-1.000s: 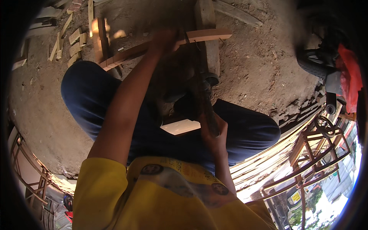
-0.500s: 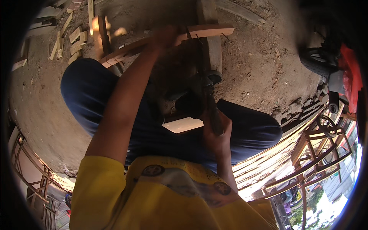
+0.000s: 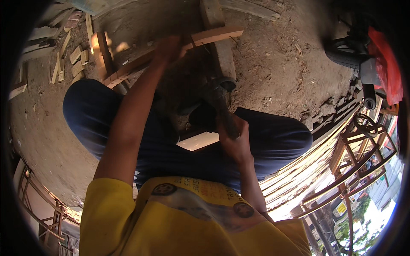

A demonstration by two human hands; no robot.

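Note:
My left hand [image 3: 168,49] is closed on a long curved strip of reddish wood [image 3: 218,35], which lies across a thick timber block [image 3: 226,64] on the ground. In my closed right hand [image 3: 235,136] is the thick dark handle of a long tool [image 3: 225,114], held between my knees. A rounded collar sits at the handle's far end. Beyond it a thin dark part runs up toward the strip, but shadow hides its shape and I cannot tell the tool's kind. Thin dark points stick out by the strip's right part.
An upright wood piece [image 3: 102,51] stands near the strip's left end. Small offcuts [image 3: 77,62] lie at the far left. On the right are a wheel [image 3: 344,53] and a red plastic sheet [image 3: 386,64], with stacked wood strips [image 3: 294,177] and a wooden frame [image 3: 341,187] nearer.
The view has shifted, moving the strip and block leftward in the picture. My right hand and the tool have moved slightly up and left. Both hands keep their hold.

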